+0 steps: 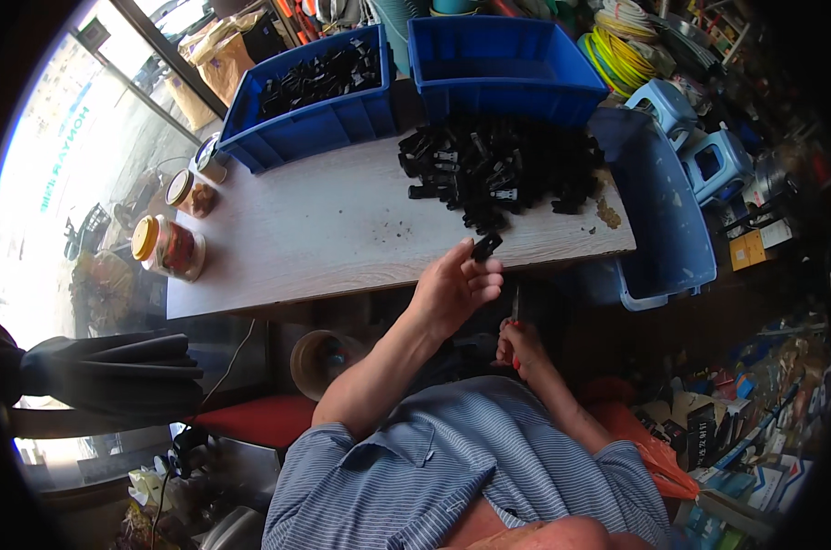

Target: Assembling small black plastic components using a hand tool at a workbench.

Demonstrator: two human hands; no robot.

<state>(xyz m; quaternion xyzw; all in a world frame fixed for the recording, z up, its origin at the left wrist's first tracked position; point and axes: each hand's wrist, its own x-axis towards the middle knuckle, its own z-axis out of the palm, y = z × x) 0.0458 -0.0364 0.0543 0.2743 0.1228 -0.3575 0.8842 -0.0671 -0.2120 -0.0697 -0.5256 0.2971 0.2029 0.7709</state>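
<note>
Above the table's near edge, my left hand (450, 291) pinches a small black plastic part (487, 246) between thumb and fingers. Lower and to the right, my right hand (522, 346) is closed round a red-handled tool, whose thin shaft (515, 302) points up toward the table; its exact kind cannot be made out. Just beyond my left hand, a heap of similar black plastic parts (498, 170) covers the right side of the pale table (315, 220). A blue bin (310, 136) at the back left holds more black parts.
A second blue bin (512, 92) stands behind the heap. Jars (171, 249) line the table's left end. A large blue tub (668, 220) stands off the right end, beside light-blue stools (716, 163). Coiled yellow hose (613, 64) lies at the back right.
</note>
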